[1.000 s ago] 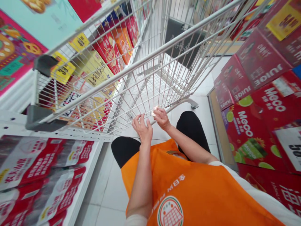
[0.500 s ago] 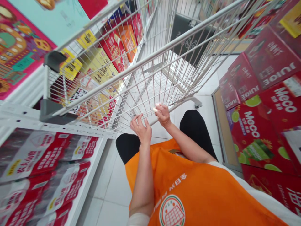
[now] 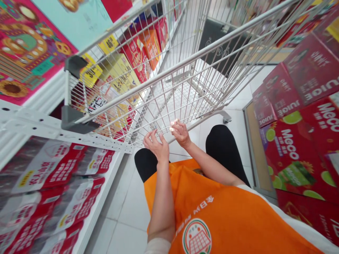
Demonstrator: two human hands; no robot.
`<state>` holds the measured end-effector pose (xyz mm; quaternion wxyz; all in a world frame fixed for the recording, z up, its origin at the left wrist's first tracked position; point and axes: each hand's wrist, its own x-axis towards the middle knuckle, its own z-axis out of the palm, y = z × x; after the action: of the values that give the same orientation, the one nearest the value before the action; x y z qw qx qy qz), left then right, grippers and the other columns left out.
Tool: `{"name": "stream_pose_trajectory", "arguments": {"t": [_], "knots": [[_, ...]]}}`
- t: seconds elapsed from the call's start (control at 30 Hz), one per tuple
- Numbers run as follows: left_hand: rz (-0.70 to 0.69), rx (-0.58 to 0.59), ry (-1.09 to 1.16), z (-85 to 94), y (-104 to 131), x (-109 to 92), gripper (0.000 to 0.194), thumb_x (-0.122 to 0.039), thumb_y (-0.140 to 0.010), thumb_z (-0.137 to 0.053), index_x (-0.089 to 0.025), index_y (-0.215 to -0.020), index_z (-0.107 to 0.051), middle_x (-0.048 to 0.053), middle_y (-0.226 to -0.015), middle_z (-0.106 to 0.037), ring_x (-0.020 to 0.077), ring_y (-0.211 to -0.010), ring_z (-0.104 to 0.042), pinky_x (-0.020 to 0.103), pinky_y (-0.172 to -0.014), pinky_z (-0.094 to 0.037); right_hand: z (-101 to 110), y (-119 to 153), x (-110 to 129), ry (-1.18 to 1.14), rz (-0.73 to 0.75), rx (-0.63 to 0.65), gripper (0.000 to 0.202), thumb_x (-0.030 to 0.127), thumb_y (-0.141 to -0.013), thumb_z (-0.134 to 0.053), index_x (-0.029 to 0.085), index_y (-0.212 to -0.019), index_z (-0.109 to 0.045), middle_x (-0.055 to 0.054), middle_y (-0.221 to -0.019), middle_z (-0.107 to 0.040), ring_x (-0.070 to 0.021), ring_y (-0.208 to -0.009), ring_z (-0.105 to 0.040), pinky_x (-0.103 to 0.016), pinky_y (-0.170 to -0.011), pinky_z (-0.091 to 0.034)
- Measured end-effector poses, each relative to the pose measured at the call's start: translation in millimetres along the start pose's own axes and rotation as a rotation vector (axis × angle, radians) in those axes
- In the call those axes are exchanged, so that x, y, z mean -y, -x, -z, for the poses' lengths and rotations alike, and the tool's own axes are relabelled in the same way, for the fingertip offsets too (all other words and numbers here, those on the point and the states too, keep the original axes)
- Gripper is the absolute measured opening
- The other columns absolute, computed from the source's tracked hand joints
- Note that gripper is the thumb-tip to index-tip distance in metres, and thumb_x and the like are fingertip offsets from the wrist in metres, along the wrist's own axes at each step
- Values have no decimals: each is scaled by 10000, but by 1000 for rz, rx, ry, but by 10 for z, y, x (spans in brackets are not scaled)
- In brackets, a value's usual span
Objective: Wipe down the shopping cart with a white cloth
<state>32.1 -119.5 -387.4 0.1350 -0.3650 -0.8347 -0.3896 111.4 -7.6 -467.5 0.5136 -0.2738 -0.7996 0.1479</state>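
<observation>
In front of my knees stands a grey wire shopping cart [image 3: 164, 81], its long side facing me. My left hand [image 3: 156, 145] is close to the cart's lower wires, fingers apart and slightly curled, with nothing seen in it. Whether its fingertips touch the wires I cannot tell. Just to its right, my right hand [image 3: 181, 134] is closed in a pinch on a small crumpled white wad [image 3: 174, 124], perhaps tissue or cloth. That hand is also near the lower wires of the cart.
On the left, a shelf holds plastic-wrapped bottle packs [image 3: 45, 165] under a white perforated rail [image 3: 34, 123]. Snack boxes [image 3: 124, 70] with yellow price tags show through the cart. Red drink cartons [image 3: 293, 151] are stacked at right. A caster [image 3: 226, 118] rests on the tiled floor.
The view has shifted, so the cart and shelves appear further right. My left hand has drifted slightly left and the right hand slightly down-left, still pinching the white wad.
</observation>
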Motion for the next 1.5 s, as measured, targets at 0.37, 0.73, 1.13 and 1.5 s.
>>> {"name": "stream_pose_trajectory", "arguments": {"t": [0.37,0.73,1.13,1.5], "knots": [[14,-1,60,-42,-43,231,429,-281,-929,-519,-164,-1342,-534,191,-1507,-431,288,-1450,-375,463,-1211,-322,264,-265,-258,172,-113,-282,335,194,-967,-495,227,-641,-563,-60,-906,-645,-190,-941,-581,-375,-844,-510],[5,218,98,-290,-353,336,543,-268,-898,-545,-97,-1410,-485,239,-1612,-283,317,-1563,-121,561,-1258,-177,-272,-374,166,147,-256,-375,300,56,-887,-431,210,-700,-607,-98,-1047,-646,-215,-1060,-579,-400,-900,-522],[-191,340,152,-402,-364,375,581,-195,-904,-489,-129,-1476,-414,195,-1648,-242,284,-1569,-89,572,-1256,-179,-105,-499,-452,60,96,-101,259,150,-973,-476,231,-863,-696,-74,-1053,-721,-175,-1007,-614,-364,-901,-571],[-243,351,199,-118,-506,358,401,-218,-953,-400,-160,-1308,-576,166,-1441,-536,233,-1398,-472,429,-1192,-380,-308,-537,-284,-22,25,0,192,178,-950,-538,247,-840,-678,-70,-1041,-722,-194,-982,-615,-382,-919,-548]]}}
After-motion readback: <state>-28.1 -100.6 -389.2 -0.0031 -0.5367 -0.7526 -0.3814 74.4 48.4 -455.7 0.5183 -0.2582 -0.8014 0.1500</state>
